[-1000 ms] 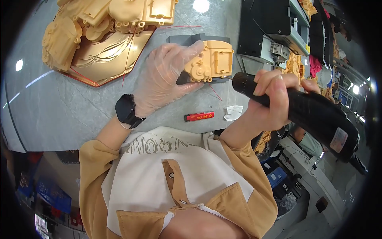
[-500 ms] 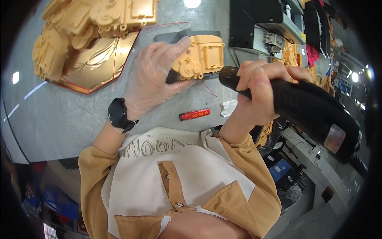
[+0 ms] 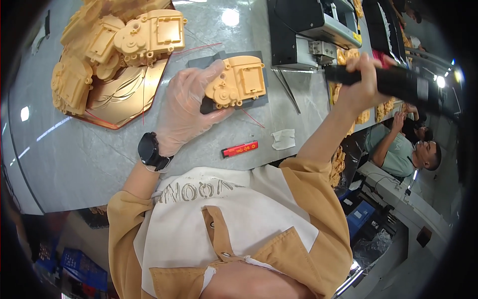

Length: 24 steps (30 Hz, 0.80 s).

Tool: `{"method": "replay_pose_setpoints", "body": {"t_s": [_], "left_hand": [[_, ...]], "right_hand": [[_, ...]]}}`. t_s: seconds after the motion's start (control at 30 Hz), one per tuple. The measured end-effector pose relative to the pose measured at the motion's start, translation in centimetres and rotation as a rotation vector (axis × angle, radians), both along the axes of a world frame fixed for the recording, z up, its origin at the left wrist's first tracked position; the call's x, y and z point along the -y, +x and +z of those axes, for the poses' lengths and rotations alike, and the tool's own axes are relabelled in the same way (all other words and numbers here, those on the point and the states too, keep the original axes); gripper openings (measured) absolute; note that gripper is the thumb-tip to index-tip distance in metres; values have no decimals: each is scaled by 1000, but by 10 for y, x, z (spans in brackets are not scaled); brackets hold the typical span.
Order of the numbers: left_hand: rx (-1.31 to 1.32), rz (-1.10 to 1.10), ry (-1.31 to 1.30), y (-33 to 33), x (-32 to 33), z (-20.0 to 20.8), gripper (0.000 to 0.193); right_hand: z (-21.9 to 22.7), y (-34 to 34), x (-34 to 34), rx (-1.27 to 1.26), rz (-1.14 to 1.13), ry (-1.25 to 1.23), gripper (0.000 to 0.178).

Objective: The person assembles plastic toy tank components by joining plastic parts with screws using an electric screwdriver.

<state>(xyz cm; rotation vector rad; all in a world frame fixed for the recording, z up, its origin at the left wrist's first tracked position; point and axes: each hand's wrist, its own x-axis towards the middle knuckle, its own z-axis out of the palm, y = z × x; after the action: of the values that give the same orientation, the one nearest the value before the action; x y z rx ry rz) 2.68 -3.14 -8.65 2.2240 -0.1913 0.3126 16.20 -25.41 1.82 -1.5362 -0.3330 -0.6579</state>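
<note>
My gloved left hand (image 3: 186, 104) grips a yellow plastic housing (image 3: 239, 82) from its left side, thumb and fingers round its edges. The housing has a rectangular recess and round bosses, and rests on a dark grey fixture block (image 3: 258, 101). A thin red wire runs out from beneath it. My bare right hand (image 3: 362, 85) is wrapped round a black electric screwdriver (image 3: 406, 87), held at the right, away from the housing. Its front end points at the metal block (image 3: 322, 48) of a black machine (image 3: 291, 37); whether they touch, I cannot tell.
At the left, a gold tray (image 3: 117, 102) bears several yellow housings (image 3: 152, 35). Tweezers (image 3: 287, 92), a white scrap (image 3: 283, 139) and a small red, black-ended object (image 3: 240, 149) lie on the grey table. Another person (image 3: 401, 149) sits at the far right.
My right hand has carried the screwdriver from beside the housing up and right to the machine. My left hand still holds the housing on its block.
</note>
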Motion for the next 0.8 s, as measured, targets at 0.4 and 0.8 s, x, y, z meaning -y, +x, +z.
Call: {"method": "replay_pose_setpoints", "body": {"t_s": [0.4,0.8], "left_hand": [[29,-23,-23,0,-7,-4,75],[-34,-14,-21,-2,-7,-4,84]], "right_hand": [[-3,-102,-89,-81,604,125,46],[-5,-105,-99,-146,559,-30,42]]}}
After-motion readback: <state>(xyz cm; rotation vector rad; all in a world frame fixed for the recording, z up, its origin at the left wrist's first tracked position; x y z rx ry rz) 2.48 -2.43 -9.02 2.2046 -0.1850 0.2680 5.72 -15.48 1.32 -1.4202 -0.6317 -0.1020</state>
